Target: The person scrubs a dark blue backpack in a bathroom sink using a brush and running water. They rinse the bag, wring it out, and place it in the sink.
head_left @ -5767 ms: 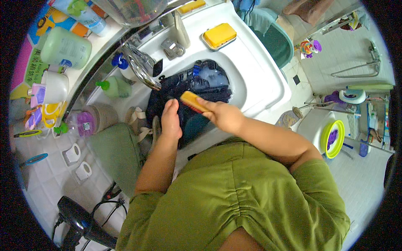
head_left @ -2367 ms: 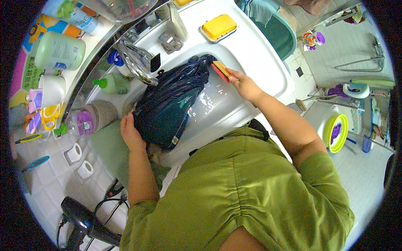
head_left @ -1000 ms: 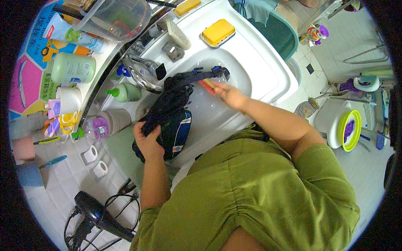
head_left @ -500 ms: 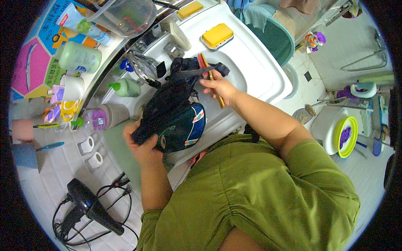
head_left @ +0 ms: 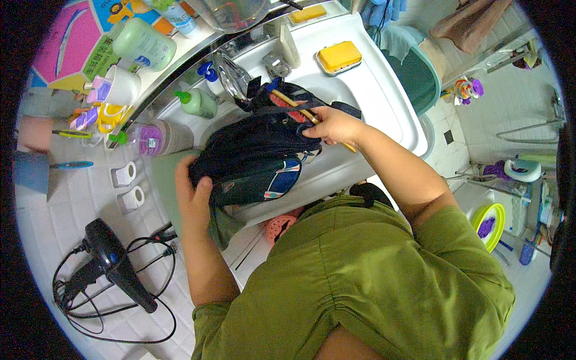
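Left hand (head_left: pixel 193 193) clamped on dark bag (head_left: pixel 246 147), right hand (head_left: pixel 335 126) closed around brush (head_left: pixel 284 98); bag, likely water-heavy, may slip into basin (head_left: pixel 393 114) should left grip slacken.

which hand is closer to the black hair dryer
Left. The left hand grips the left end of the dark bag, above and right of the black hair dryer in view; the right hand holds the red-bristled brush, much farther right.

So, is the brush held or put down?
Held: the right hand grips the brush, whose red-bristled head shows past the fingers, at the bag.
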